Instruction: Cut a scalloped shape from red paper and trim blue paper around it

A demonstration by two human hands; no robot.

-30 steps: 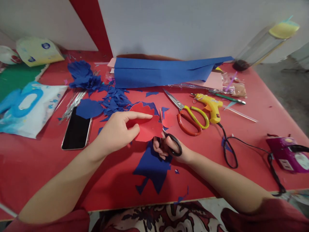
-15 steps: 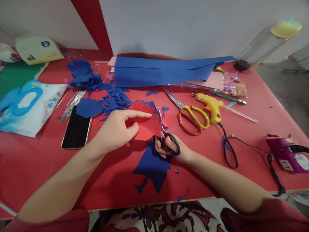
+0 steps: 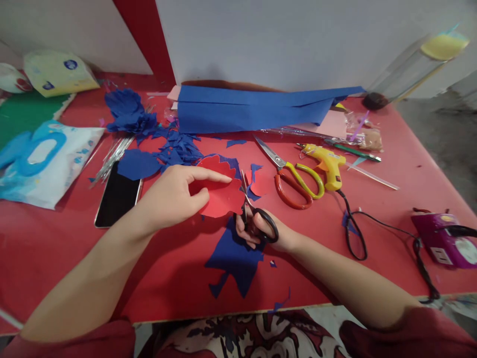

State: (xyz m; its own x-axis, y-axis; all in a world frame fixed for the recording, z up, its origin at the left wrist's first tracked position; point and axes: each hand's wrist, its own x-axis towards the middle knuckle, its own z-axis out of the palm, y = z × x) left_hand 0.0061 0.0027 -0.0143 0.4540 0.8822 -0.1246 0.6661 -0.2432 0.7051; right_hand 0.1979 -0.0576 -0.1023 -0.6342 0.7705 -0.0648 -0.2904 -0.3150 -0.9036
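My left hand (image 3: 182, 193) pinches a piece of red paper (image 3: 221, 196) with a scalloped edge, forefinger on top and thumb near its lower left. My right hand (image 3: 266, 226) grips black-handled scissors (image 3: 269, 226), fingers through the loops. The blades are slightly apart and point up beside the paper's right edge. Below the hands lies a cut blue paper sheet (image 3: 236, 256). Just right of the blades are a small red paper scrap (image 3: 259, 183) and blue scraps. Part of my right hand's fingers is hidden by the handles.
Larger scissors (image 3: 298, 181) with red and yellow handles lie by a yellow glue gun (image 3: 326, 161). A phone (image 3: 117, 199), a wipes pack (image 3: 55, 164) and blue paper petals (image 3: 128, 114) are at left. Folded blue paper (image 3: 242, 112) lies behind; a purple box (image 3: 445, 238) sits right.
The red paper and my left hand have shifted slightly left. The scissors have moved a little left and tilted, their blades now showing apart near the paper's lower right edge.
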